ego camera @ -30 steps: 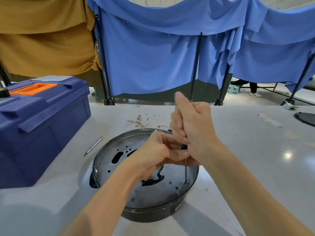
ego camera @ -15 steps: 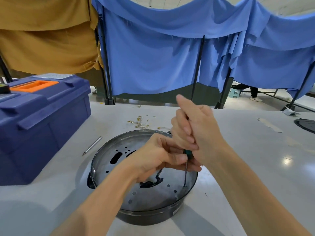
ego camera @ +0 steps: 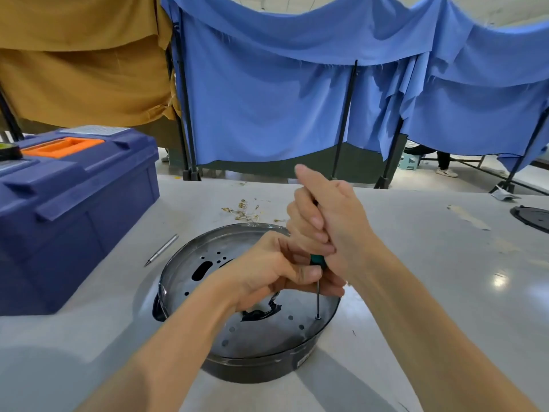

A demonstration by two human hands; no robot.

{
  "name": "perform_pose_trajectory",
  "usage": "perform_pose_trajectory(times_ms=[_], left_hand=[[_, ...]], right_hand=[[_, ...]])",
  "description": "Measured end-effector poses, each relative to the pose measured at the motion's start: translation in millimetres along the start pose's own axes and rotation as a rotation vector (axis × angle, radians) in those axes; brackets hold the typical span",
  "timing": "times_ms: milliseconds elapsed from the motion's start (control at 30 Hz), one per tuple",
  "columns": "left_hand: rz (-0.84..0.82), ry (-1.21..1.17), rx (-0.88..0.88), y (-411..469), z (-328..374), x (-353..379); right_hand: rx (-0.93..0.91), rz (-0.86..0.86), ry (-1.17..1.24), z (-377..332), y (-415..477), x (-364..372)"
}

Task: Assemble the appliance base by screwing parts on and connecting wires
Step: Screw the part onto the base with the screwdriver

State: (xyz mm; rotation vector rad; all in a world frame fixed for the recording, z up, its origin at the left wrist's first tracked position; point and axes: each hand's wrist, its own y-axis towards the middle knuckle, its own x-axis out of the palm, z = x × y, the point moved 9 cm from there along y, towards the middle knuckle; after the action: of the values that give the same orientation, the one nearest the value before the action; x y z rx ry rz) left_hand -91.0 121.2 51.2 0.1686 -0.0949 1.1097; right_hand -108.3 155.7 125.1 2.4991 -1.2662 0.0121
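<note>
Right hand (ego camera: pixel 332 221) has regripped, fingers curled round the green-handled screwdriver (ego camera: pixel 317 259); left hand (ego camera: pixel 267 272) pinches its shaft just below them. The screw (ego camera: pixel 318 317) in the round grey metal base (ego camera: pixel 267 337) is likely tightening.

The right hand (ego camera: pixel 332 221) hides most of the screwdriver (ego camera: pixel 318 260) handle; the left hand (ego camera: pixel 267 272) covers the middle of the base (ego camera: pixel 267 337). At nine o'clock the toolbox (ego camera: pixel 74 203) runs off the edge.

L hand (ego camera: pixel 267 272) & R hand (ego camera: pixel 329 221) bare, forearms (ego camera: pixel 166 346) bare, nails (ego camera: pixel 317 223) short
</note>
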Motion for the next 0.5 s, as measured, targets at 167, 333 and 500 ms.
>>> perform_pose_trajectory(times_ms=[167,333,500], left_hand=[[0.024,0.048,0.018,2.4,1.5,3.8],[-0.023,0.008,-0.006,4.2,-2.7,6.0],[-0.061,-0.016,-0.013,5.3,-6.0,5.2]], right_hand=[[-0.335,0.642,-0.299,-17.9,-28.5,-31.2],[0.020,0.104,-0.100,-8.3,-4.6,-21.6],[0.099,-0.129,0.042,-3.1,-2.3,-5.7]])
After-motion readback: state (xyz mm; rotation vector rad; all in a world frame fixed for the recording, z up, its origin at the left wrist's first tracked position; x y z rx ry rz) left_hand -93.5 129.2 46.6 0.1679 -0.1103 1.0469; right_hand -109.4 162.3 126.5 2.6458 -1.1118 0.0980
